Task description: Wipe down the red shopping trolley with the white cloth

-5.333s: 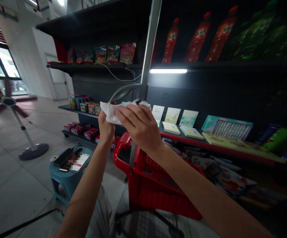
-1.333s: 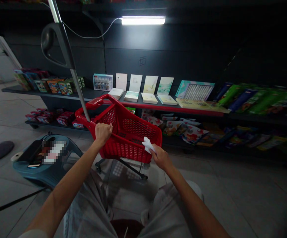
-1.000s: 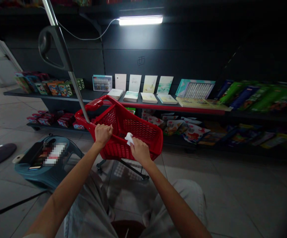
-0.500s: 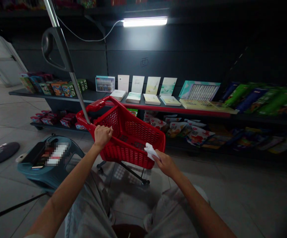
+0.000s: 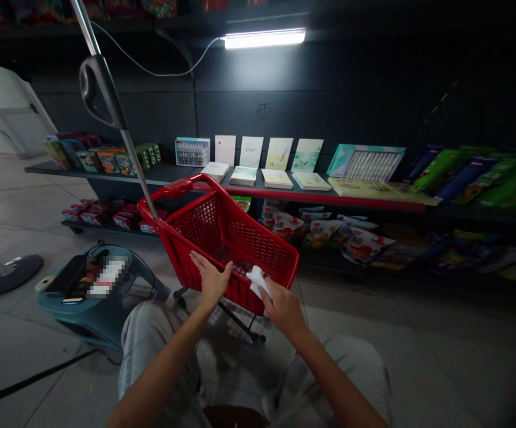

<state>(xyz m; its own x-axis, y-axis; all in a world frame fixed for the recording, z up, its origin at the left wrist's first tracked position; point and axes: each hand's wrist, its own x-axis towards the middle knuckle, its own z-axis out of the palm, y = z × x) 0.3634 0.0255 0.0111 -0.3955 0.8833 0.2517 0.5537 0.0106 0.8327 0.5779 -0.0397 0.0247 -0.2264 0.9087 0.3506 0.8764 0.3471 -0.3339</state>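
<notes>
Dark shop shelving (image 5: pixel 351 113) fills the background, with books propped up and laid flat on one level and snack bags below. In front of it stands a red shopping cart (image 5: pixel 242 295), the thing I am working on, directly before my knees and turned at an angle. A metal pole (image 5: pixel 133 157) with a looped grey handle rises beside the cart's push bar. A blue-grey stool (image 5: pixel 50 303) sits on the floor to my left.

My left hand (image 5: pixel 212 279) has just changed most. A moment ago it was a fist closed on the rim near the push bar; now it is farther along the near side, fingers straight and spread, thumb lifted apart. It grips nothing, and I cannot tell whether the palm touches the plastic. I take this to mean that the cart is no longer held firmly from that side.

My right hand (image 5: pixel 282 303) pinches a crumpled white cloth (image 5: pixel 257 276), perhaps tissue, between thumb and fingers at the near rim. It has shifted a little toward my left hand, so the work seems concentrated on that stretch of rim.
</notes>
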